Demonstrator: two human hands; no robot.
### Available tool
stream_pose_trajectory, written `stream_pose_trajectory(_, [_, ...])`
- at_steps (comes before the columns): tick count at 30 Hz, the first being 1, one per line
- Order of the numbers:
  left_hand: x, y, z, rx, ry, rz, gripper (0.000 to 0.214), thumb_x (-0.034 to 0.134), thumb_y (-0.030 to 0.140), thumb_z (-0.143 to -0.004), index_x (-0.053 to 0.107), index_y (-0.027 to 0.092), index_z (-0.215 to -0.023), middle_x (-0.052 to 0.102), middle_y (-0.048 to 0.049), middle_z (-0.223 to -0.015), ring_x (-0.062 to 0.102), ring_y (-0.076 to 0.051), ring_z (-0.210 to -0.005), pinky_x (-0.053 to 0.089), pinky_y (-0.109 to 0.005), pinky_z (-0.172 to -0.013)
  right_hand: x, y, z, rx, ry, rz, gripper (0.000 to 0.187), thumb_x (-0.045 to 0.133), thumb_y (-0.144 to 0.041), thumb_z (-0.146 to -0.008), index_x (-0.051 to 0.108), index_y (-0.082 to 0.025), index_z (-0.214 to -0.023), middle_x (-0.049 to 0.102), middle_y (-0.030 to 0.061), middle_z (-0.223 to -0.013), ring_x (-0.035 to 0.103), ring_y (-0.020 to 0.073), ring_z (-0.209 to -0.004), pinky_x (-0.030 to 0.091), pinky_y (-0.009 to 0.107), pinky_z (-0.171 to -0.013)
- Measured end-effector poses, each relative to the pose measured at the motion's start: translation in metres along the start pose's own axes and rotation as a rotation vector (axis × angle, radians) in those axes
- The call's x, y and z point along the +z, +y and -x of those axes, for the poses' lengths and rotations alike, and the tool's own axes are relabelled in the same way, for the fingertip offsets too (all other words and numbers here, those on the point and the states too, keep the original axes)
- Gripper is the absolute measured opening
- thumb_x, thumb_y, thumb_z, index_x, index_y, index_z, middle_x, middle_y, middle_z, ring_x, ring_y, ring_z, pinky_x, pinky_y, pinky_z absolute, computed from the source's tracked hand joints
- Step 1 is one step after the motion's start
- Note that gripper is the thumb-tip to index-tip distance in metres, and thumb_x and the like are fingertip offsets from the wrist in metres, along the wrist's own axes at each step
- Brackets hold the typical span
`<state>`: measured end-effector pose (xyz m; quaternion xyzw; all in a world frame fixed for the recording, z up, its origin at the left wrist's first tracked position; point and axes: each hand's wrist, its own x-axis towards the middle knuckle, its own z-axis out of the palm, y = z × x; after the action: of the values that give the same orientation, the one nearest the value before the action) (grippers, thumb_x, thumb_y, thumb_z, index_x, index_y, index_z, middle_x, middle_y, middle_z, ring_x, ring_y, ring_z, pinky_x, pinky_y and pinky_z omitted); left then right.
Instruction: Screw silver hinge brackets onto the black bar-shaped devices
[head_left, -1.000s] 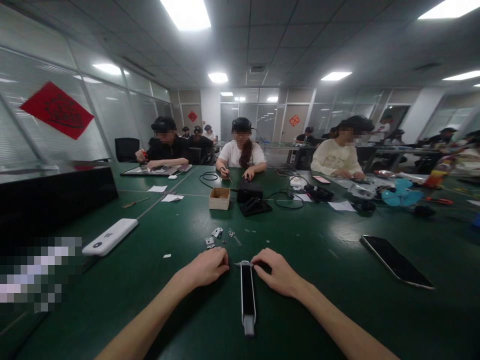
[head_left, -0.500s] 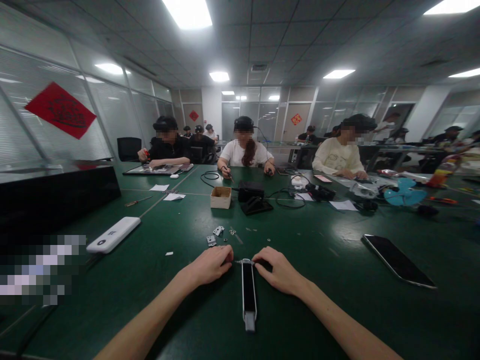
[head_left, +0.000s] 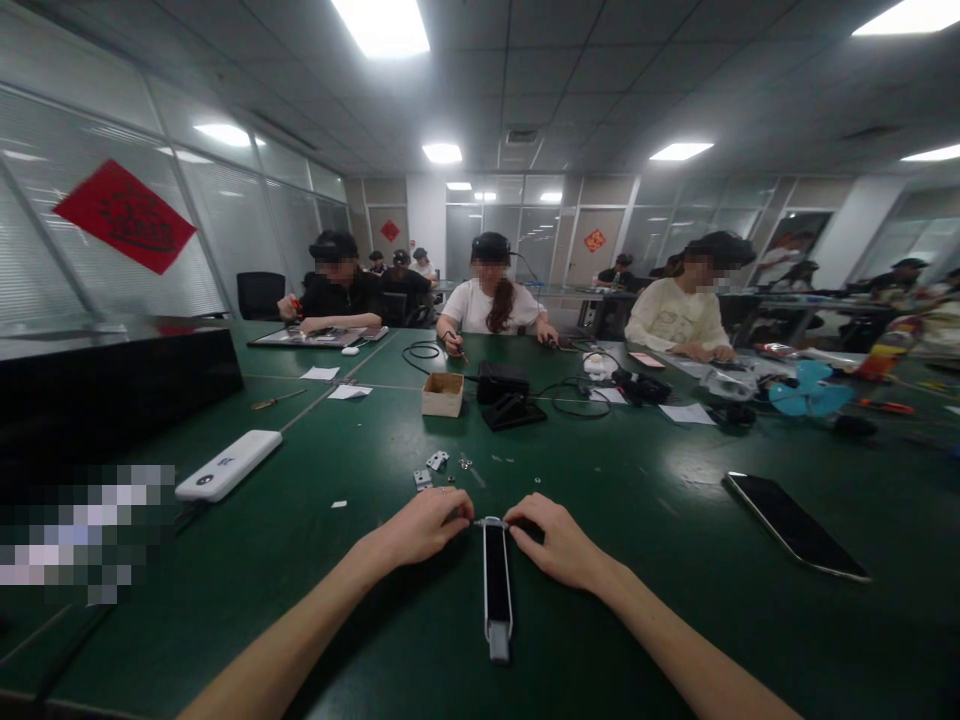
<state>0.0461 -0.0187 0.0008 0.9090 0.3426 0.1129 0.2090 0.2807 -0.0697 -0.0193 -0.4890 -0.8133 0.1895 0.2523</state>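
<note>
On the green table in front of me lies a long, narrow device (head_left: pixel 497 580), black on its face with a white rim and a grey block at its near end. A thin metal pin (head_left: pixel 478 523) juts out sideways at its far left. My left hand (head_left: pixel 424 522) has thumb and forefinger closed around the outer end of that pin, partly hiding it. On the opposite side, my right hand (head_left: pixel 559 540) is curled, its fingertips gripping the device's far right edge. Beyond the left hand lie small metal brackets (head_left: pixel 437 460) and several tiny nuts (head_left: pixel 465 464).
A smartphone (head_left: pixel 795 525) lies to the right, a white power bank (head_left: pixel 231 466) to the left. Farther off stand a small open box (head_left: pixel 442 395) and a black device (head_left: pixel 504 383) with cables. A blue fan blade (head_left: pixel 810 390) lies far right. Several people sit across the table.
My left hand has shifted slightly, its fingertips now closer together at the pin. The right hand and the device have stayed in place.
</note>
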Motion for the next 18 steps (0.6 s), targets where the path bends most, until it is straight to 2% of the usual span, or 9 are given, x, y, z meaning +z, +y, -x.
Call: stream_pose_trajectory(18, [0.0048, 0.0016, -0.0010, -0.026, -0.006, 0.003, 0.015, 0.047, 0.016, -0.090, 0.059, 0.020, -0.098, 0.063, -0.0017, -0.099, 0.058, -0.016, -0.093, 0.043, -0.027, -0.081, 0.0021, 0.0035, 0.0006, 0.007, -0.011, -0.006, 0.020, 0.048, -0.026, -0.089, 0.064, -0.020, -0.100, 0.063, 0.0046, -0.098, 0.056, 0.0173, -0.088, 0.047, 0.032, -0.079])
